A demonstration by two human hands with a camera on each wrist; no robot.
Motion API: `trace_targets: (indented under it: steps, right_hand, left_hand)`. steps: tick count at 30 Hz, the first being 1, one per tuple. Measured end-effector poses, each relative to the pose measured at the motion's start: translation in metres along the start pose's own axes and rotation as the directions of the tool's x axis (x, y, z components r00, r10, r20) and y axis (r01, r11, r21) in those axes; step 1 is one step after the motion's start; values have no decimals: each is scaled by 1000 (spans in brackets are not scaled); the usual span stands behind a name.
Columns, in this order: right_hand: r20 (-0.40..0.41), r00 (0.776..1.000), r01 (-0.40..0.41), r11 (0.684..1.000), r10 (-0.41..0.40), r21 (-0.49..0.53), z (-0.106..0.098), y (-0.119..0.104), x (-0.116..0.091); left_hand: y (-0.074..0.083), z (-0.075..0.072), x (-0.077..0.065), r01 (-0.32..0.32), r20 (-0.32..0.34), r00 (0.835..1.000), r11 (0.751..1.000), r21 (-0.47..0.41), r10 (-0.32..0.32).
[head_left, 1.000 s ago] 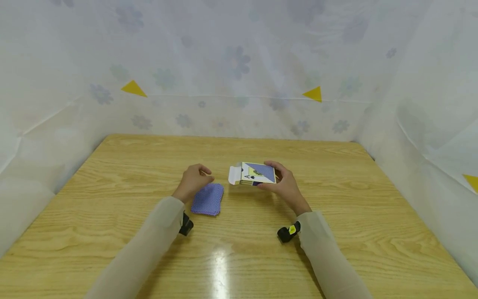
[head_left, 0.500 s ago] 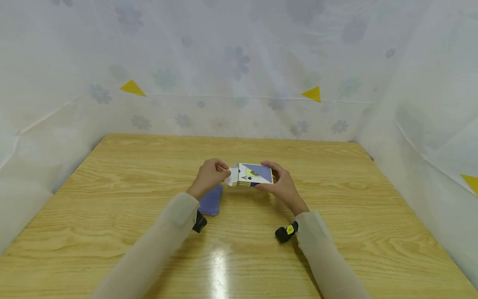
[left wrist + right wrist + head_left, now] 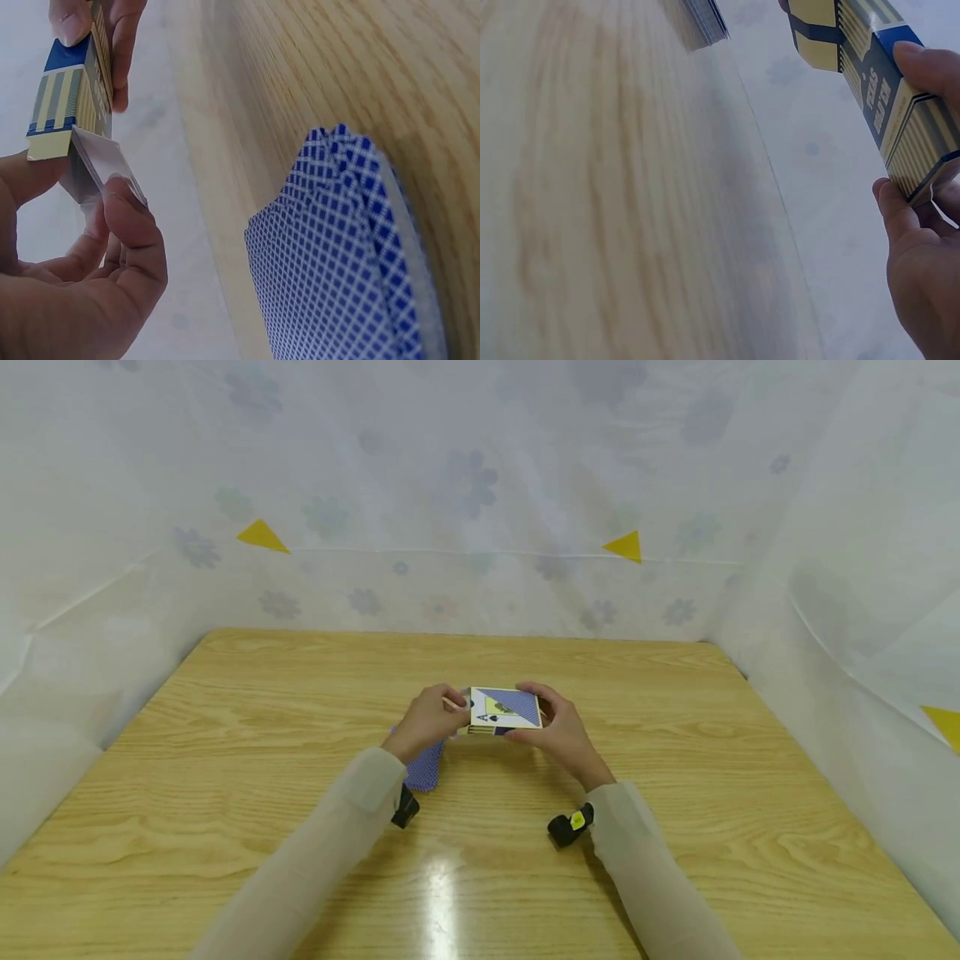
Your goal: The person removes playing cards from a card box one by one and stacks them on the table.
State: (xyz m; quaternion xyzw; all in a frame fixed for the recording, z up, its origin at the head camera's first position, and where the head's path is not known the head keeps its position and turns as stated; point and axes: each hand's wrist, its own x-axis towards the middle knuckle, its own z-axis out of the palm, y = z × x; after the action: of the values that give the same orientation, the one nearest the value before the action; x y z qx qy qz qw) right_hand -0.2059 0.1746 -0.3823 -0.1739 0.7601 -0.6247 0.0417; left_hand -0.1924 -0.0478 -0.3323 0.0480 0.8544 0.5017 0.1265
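Observation:
Over the middle of the table, my right hand (image 3: pixel 562 731) grips a playing card box (image 3: pixel 506 708) by its right end, ace-of-spades face up. "Texas Hold'em" lettering shows on its narrow side in the right wrist view. At the box's open left end is my left hand (image 3: pixel 427 722), with fingers curled at the white flap (image 3: pixel 109 161), which they pinch in the left wrist view. Below the left hand lies a stack of blue-patterned playing cards (image 3: pixel 425 768), slightly uneven at the edges. The left hand and wrist partly cover this stack in the head view.
The wooden table (image 3: pixel 480 877) runs back to a pale flowered curtain (image 3: pixel 472 460). Yellow triangles (image 3: pixel 624 547) are fixed to the curtain. Each wrist carries a black camera (image 3: pixel 567 829).
My left hand has moved right from above the card stack to the box's open end and taken hold of the flap. The box has shifted slightly left in my right hand.

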Motion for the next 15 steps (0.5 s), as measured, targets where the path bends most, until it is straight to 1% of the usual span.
trace_targets:
  steps: [5,8,11,15]
  right_hand:
    - [7,1000,15,1000,-15,14,0,0,-1]
    - [9,1000,21,1000,-21,15,0,0,-1]
    - [6,1000,29,1000,-29,12,-1,1,-1]
    - [-1,1000,29,1000,-29,1,-4,2,-1]
  left_hand:
    - [-2,0,1,13,23,1000,1000,27,-13]
    - [-2,0,0,23,25,999,999,32,-24]
    - [-1,-1,-2,28,16,999,1000,8,-28]
    - [-1,-3,-3,34,3,999,998,-48,-34]
